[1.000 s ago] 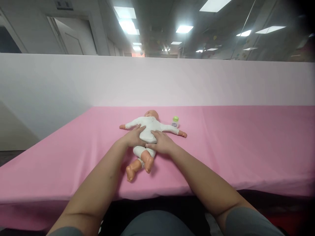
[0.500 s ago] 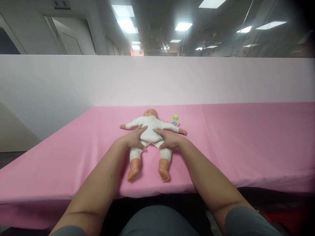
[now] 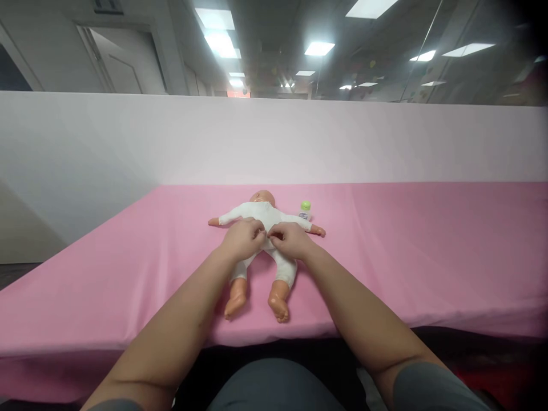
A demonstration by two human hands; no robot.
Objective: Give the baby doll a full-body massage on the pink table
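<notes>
Pink table (image 3: 406, 257): hands now pinch doll's (image 3: 261, 214) belly.

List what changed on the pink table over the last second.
The doll's legs uncrossed and now lie apart, feet toward the table edge. The left hand and right hand moved from its sides to its middle, fingers curled together on the white suit. The bottle and the doll's spread arms stayed put.

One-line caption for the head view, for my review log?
Both hands, left hand and right hand, pinch the white suit on a baby doll lying face-up on a pink table; small green-capped bottle beside it.
</notes>
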